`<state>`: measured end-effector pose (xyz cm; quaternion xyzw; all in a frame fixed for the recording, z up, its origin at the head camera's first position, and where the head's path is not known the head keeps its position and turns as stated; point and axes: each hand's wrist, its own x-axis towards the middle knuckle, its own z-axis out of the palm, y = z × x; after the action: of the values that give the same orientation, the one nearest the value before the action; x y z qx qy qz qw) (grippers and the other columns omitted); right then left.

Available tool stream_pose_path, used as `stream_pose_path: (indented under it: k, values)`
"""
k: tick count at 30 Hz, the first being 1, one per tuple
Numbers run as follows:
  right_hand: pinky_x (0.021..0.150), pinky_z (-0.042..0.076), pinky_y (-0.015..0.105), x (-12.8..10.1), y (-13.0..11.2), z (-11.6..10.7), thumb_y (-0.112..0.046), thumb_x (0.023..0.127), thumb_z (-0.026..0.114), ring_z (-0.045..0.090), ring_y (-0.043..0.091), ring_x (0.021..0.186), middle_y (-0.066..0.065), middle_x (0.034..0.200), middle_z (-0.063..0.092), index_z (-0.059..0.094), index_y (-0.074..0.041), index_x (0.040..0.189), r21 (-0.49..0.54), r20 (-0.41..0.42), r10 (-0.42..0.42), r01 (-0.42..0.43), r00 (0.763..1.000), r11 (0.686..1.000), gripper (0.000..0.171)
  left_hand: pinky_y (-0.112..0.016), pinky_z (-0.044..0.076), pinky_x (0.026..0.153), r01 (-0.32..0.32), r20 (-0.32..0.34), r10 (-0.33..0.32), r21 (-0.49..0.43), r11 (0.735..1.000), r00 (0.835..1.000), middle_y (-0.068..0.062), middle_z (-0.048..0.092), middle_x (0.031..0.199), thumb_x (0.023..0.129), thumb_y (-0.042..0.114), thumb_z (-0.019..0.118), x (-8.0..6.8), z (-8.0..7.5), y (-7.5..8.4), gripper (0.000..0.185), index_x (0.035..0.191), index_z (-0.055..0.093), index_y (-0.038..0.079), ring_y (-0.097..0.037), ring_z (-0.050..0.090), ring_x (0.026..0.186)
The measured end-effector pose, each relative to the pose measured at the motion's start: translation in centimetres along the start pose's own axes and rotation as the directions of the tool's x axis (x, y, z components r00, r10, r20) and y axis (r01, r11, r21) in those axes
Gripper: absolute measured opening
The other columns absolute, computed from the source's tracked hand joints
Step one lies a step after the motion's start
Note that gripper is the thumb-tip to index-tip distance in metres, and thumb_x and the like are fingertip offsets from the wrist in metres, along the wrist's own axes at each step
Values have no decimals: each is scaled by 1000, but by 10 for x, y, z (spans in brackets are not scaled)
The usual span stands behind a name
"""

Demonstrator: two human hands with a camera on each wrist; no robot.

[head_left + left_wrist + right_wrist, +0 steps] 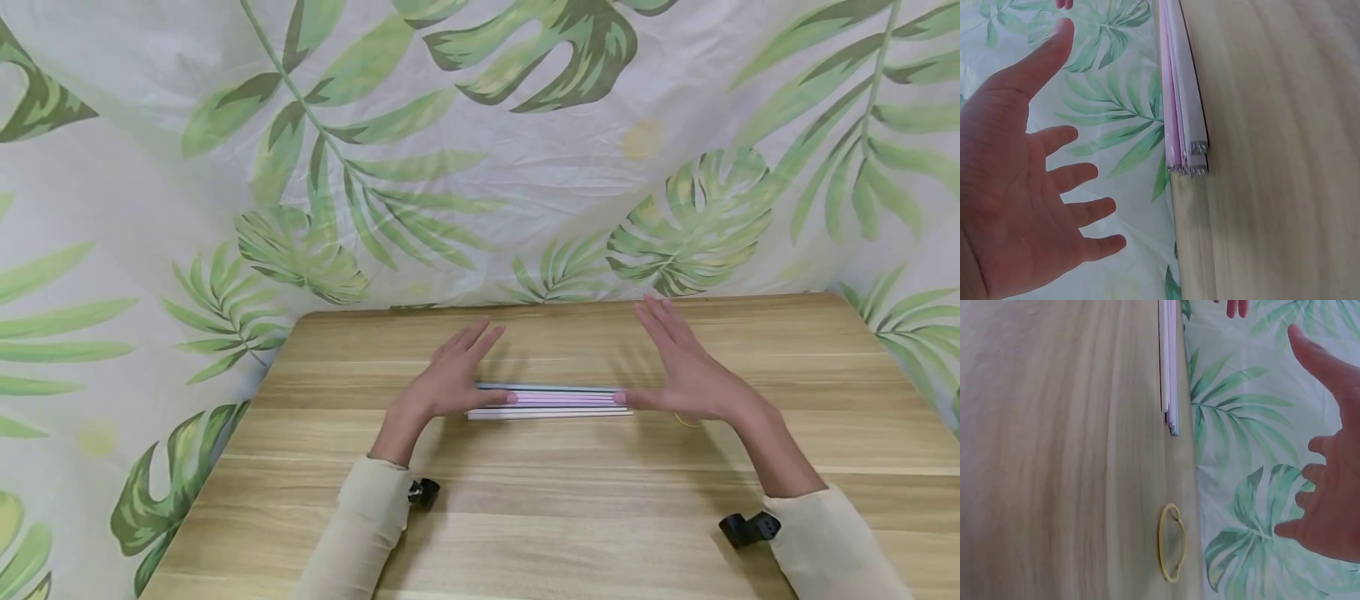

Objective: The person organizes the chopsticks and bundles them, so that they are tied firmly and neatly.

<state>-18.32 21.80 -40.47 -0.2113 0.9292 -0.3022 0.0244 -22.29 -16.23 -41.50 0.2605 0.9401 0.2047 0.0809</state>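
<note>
A row of slim pastel sticks point(558, 399), pink, white and bluish, lies across the wooden table. In the left wrist view the near ends of these sticks point(1186, 131) have silvery, glittery tips. My left hand point(447, 377) hovers over their left end, fingers spread and palm facing inward. Opposite it, my right hand point(693, 379) hovers over the right end with straight fingers. Both wrist views show a gap between each hand and the sticks, and neither palm holds anything. A yellow rubber band point(1172, 542) lies on the table just beyond the right end, mostly covered by the right hand in the head view.
The wood-grain table point(525, 517) ends at a back edge behind the hands. A leaf-patterned cloth point(480, 167) hangs behind it and along the sides. Small black cameras point(750, 529) sit at both cuffs.
</note>
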Motion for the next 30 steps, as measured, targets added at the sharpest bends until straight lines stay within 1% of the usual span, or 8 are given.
stream_pose_path:
  k: [5, 9, 11, 16, 20, 26, 28, 30]
  values:
    - [125, 15, 77, 11, 3, 2, -52, 85, 88, -1, 46, 167, 15, 182, -3, 9, -8, 173, 54, 2, -40, 40, 999, 998, 127, -63, 26, 129, -32, 8, 33, -88, 996, 999, -10, 16, 181, 86, 56, 86, 9, 1, -4, 112, 173, 24, 21, -39, 20, 166]
    - [124, 17, 77, 18, 4, 4, -50, 87, 87, 5, 48, 166, 14, 182, 3, 12, -11, 174, 96, 12, -41, 39, 999, 995, 121, -58, 26, 131, -49, 6, 50, -136, 989, 999, -11, 22, 180, 85, 53, 88, 16, 4, -6, 111, 172, 28, 20, -35, 23, 166]
    - [124, 19, 76, 21, 4, 7, -50, 87, 87, 9, 49, 166, 15, 182, 7, 15, -11, 173, 119, 22, -38, 35, 999, 992, 119, -57, 25, 131, -56, 4, 58, -160, 986, 998, -13, 25, 179, 85, 51, 89, 19, 6, -7, 109, 171, 30, 19, -34, 25, 165]
    - [125, 24, 72, 26, 2, 16, -50, 88, 87, 22, 49, 163, 21, 178, 22, 25, -7, 171, 170, 75, -43, 30, 996, 985, 113, -53, 28, 131, -40, 22, 46, -214, 976, 999, -12, 37, 174, 86, 43, 90, 21, 11, -11, 101, 168, 37, 13, -34, 34, 162]
    - [126, 27, 68, 27, 3, 25, -48, 88, 88, 27, 48, 161, 22, 175, 30, 29, -7, 169, 197, 120, -47, 23, 992, 980, 108, -49, 33, 129, -29, 55, 42, -223, 974, 998, -11, 44, 170, 88, 41, 89, 20, 16, -13, 95, 165, 43, 13, -32, 42, 158]
    - [121, 37, 67, 29, 7, 41, -40, 89, 88, 35, 48, 157, 24, 171, 37, 34, -4, 167, 245, 170, -88, 45, 981, 968, 101, -52, 40, 124, -46, 87, 68, -231, 972, 994, -13, 49, 166, 90, 40, 88, 18, 19, -11, 89, 163, 46, 11, -34, 50, 151]
    - [120, 38, 66, 29, 8, 45, -39, 89, 89, 39, 49, 155, 25, 168, 41, 38, -2, 165, 226, 179, -107, 65, 978, 972, 99, -52, 42, 122, -44, 94, 68, -237, 971, 993, -12, 51, 165, 90, 39, 88, 17, 20, -11, 88, 163, 47, 11, -34, 52, 149]
    - [120, 39, 65, 29, 8, 49, -40, 88, 89, 43, 48, 153, 25, 165, 46, 41, -1, 163, 183, 184, -116, 82, 976, 980, 97, -51, 44, 121, -41, 100, 66, -237, 971, 993, -11, 54, 163, 91, 38, 88, 16, 20, -12, 86, 162, 47, 11, -34, 53, 148]
